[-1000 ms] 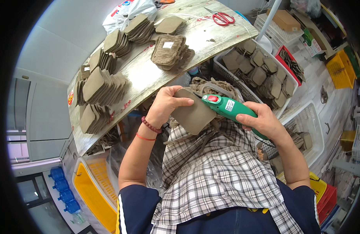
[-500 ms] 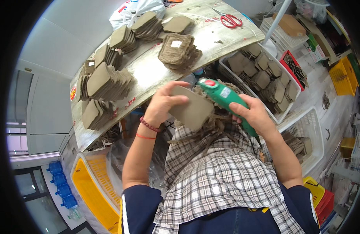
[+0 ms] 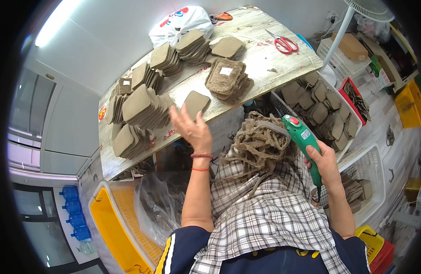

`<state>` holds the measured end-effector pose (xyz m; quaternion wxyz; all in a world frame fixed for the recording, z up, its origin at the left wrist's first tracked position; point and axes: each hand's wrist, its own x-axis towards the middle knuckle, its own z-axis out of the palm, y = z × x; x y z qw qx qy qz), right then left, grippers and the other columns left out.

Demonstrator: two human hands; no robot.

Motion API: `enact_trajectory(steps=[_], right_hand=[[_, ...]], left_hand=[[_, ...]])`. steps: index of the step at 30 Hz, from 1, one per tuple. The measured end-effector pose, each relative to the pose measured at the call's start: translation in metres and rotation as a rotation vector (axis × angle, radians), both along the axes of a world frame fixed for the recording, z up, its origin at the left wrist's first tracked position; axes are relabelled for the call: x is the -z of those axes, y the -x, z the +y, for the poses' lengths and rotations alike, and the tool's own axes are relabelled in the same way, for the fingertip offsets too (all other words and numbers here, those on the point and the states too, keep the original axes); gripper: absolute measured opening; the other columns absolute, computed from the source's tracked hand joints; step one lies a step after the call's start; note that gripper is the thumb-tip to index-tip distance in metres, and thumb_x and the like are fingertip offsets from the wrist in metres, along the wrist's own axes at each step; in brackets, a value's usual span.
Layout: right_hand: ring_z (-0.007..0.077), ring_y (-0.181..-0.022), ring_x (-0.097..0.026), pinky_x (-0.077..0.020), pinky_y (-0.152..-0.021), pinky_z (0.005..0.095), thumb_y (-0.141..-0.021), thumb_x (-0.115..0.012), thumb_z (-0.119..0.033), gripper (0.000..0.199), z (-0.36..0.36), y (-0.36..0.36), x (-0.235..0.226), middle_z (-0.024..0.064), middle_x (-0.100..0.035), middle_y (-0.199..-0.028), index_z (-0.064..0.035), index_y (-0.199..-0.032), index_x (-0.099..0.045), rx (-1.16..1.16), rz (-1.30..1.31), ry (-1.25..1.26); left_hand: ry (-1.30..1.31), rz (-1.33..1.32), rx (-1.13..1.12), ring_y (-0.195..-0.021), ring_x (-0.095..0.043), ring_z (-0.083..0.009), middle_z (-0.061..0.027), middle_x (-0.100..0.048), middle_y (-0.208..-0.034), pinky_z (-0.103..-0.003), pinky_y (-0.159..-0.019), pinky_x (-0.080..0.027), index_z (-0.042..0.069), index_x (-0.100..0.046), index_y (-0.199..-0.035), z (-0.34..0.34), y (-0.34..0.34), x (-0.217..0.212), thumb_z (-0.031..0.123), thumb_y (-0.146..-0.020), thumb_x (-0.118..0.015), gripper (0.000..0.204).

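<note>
1. Closest to me is my black-and-white plaid apron [image 3: 274, 219], with a messy heap of brown fuzzy trimmings [image 3: 260, 144] piled on my lap.
2. My right hand [image 3: 323, 163] is wrapped around a green power tool [image 3: 301, 137] with a red switch. Its head sits just beside the heap, and a dark cord comes out the back.
3. My left hand [image 3: 191, 130] is open, fingers spread, palm over the tabletop's [image 3: 274, 50] front edge.
4. The brownish pad [image 3: 195, 104] lies flat near that front edge, right by my left fingertips. Honestly can't tell if they're touching it.
5. To the left of that hand is a big leaning stack of pads [image 3: 139, 105], with more stacks around it toward the tabletop's left end.
6. Past the single pad there's a fuzzy-edged stack [image 3: 224, 77] with a white label on top.
7. Way over by the tabletop's right end, some red-handled scissors [image 3: 286, 44] lie partly open.
8. At the far edge, left of the middle, sits a white plastic bag [image 3: 181, 25].
</note>
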<state>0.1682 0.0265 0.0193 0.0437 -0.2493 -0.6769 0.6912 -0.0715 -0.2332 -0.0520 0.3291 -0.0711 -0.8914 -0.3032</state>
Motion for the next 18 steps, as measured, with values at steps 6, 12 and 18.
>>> enact_trajectory(steps=[6,12,18], right_hand=[[0.0077,-0.062,-0.055,-0.0447,-0.057,0.0229,-0.089,-0.066,-0.03,0.03,-0.007,0.0,-0.003,0.0022,-0.059,-0.073,-0.0009,-0.097,-0.061,-0.011,0.01,0.042],[0.0084,-0.063,-0.056,-0.0458,-0.055,0.023,-0.088,-0.068,-0.028,0.031,-0.007,-0.005,-0.003,0.0028,-0.059,-0.076,0.0007,-0.098,-0.061,-0.004,-0.025,0.058],[0.0076,-0.062,-0.055,-0.0449,-0.055,0.0228,-0.088,-0.068,-0.028,0.031,-0.014,0.004,-0.012,0.002,-0.058,-0.073,0.0008,-0.097,-0.061,-0.015,0.016,0.023]], left_hand=[[0.184,-0.174,0.314,-0.129,-0.039,-0.0385,-0.025,-0.047,-0.133,-0.048,-0.109,-0.027,-0.003,-0.049,-0.129,0.073,0.062,-0.011,0.034,-0.084,-0.063,0.06],[0.415,-0.284,0.311,-0.111,-0.053,-0.0371,-0.0274,-0.057,-0.117,-0.049,-0.099,-0.035,0.0,-0.048,-0.129,0.086,0.075,-0.021,0.028,-0.078,-0.059,0.059],[0.227,-0.055,0.283,-0.096,-0.059,-0.0302,-0.0134,-0.063,-0.1,-0.046,-0.094,-0.039,0.004,-0.065,-0.095,0.071,0.091,-0.033,0.011,-0.084,-0.056,0.016]])
